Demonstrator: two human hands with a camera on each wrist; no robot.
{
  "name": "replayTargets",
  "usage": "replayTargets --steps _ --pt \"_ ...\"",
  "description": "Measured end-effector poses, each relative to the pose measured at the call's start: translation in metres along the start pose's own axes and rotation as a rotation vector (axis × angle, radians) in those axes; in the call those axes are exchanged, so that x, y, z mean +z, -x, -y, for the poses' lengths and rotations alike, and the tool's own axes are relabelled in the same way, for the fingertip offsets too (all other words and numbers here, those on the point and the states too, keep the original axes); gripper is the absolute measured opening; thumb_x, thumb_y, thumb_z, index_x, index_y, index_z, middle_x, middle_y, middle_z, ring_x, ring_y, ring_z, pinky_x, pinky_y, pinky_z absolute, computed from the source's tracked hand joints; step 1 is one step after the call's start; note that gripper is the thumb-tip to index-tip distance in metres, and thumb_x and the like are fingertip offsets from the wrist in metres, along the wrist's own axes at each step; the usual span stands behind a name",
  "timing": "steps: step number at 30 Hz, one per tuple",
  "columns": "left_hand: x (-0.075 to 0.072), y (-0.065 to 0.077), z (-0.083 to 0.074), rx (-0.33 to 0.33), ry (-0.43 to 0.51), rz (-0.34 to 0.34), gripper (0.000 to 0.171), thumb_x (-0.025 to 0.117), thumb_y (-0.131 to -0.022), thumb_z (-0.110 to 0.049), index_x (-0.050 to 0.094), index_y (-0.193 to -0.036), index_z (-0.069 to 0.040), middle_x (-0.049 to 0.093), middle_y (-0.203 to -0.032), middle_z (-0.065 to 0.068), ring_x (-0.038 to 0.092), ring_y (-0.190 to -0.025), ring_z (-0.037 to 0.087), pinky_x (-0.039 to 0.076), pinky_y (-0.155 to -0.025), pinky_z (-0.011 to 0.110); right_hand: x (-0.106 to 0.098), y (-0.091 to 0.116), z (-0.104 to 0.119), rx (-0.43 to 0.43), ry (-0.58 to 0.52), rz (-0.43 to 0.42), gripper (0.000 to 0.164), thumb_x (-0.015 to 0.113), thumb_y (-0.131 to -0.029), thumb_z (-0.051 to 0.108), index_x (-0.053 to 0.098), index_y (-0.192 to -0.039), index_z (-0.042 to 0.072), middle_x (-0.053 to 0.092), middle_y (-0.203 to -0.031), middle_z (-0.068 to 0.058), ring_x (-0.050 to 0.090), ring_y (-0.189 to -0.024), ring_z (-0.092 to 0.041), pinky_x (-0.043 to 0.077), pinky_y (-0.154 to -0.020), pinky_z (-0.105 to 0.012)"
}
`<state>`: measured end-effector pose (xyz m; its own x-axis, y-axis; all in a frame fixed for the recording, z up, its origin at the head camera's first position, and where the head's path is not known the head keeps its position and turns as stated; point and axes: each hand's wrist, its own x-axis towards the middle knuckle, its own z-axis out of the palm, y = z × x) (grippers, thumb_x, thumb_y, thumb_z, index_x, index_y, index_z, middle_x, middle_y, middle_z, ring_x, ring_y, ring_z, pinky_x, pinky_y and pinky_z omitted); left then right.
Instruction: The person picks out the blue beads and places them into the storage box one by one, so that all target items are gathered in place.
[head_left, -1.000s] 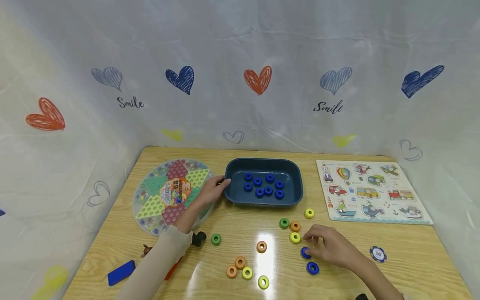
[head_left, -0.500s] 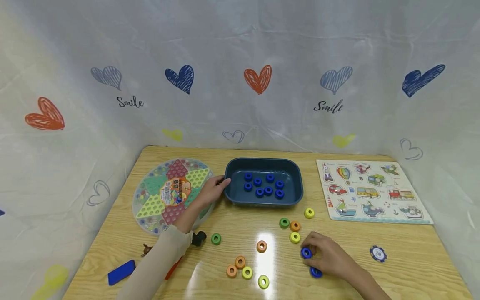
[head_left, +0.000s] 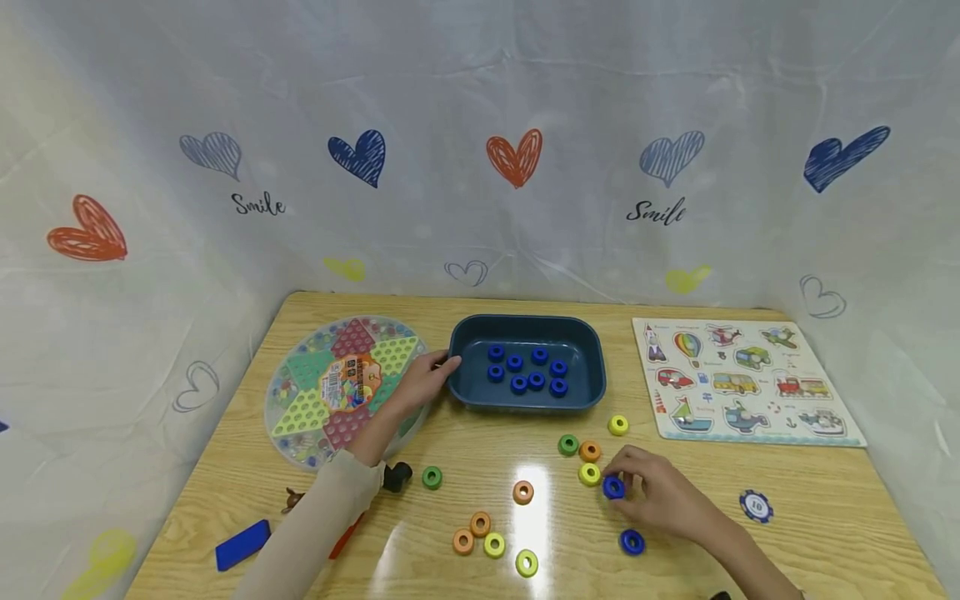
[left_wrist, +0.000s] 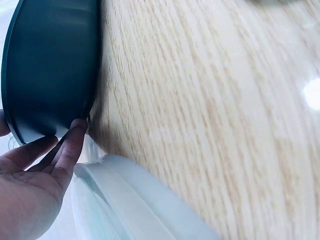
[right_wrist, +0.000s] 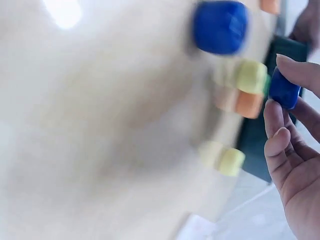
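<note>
My left hand (head_left: 422, 385) grips the left end of a dark teal plastic tray (head_left: 525, 407), thumb over the rim and fingers against the outer wall in the left wrist view. Several blue rings lie inside the tray. In the right wrist view, a blue ring (right_wrist: 284, 91) is pinched between the thumb and fingers of my right hand (head_left: 663, 500), raised off the table. Another blue ring (right_wrist: 220, 27) lies on the table below that hand. Just left of the pinched ring are a yellow ring (head_left: 583, 478), an orange ring (head_left: 596, 457) and a green ring (head_left: 562, 450).
Orange, yellow and green rings lie scattered in front of the tray. A Chinese checkers board (head_left: 307, 412) lies left, partly under my left arm. On the right are a vehicle picture puzzle (head_left: 750, 383) and a poker chip (head_left: 756, 506). A blue block (head_left: 243, 546) lies front left.
My right hand has taken the blue ring off the table and moved slightly up and away from the other blue ring. My left hand and the tray have stayed put.
</note>
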<state>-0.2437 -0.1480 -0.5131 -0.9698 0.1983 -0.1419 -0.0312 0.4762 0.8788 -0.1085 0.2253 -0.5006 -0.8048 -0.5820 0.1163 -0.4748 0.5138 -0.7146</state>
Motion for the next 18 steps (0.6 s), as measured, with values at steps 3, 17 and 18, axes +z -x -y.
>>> replayTargets --steps 3,17,18 --pt "0.000 -0.001 0.001 0.000 0.000 -0.002 0.045 0.048 -0.097 -0.036 0.055 -0.129 -0.007 0.059 -0.117 0.010 0.054 -0.106 0.022 0.042 -0.089 0.041 -0.011 -0.011 0.005 -0.007 0.025 -0.012 0.033 0.080 -0.067 0.003 0.066 -0.097 0.009 0.054 -0.090 0.009 0.051 -0.071 -0.009 0.040 -0.050 -0.020" --pt "0.000 0.001 -0.003 0.016 0.008 -0.005 0.046 0.048 -0.097 -0.034 0.052 -0.131 -0.004 0.058 -0.118 0.013 0.054 -0.106 0.024 0.042 -0.089 0.042 -0.041 -0.088 0.012 -0.082 0.097 -0.004 0.026 0.078 -0.074 0.009 0.070 -0.098 0.011 0.055 -0.092 0.006 0.051 -0.069 -0.013 0.042 -0.054 -0.024" --pt "0.000 0.000 -0.002 0.015 0.010 -0.005 0.046 0.048 -0.097 -0.034 0.053 -0.131 -0.004 0.058 -0.119 0.013 0.054 -0.106 0.024 0.042 -0.089 0.042 -0.042 -0.095 0.011 -0.077 0.100 0.002 0.026 0.078 -0.074 0.009 0.070 -0.098 0.010 0.055 -0.092 0.005 0.051 -0.069 -0.013 0.042 -0.055 -0.025"
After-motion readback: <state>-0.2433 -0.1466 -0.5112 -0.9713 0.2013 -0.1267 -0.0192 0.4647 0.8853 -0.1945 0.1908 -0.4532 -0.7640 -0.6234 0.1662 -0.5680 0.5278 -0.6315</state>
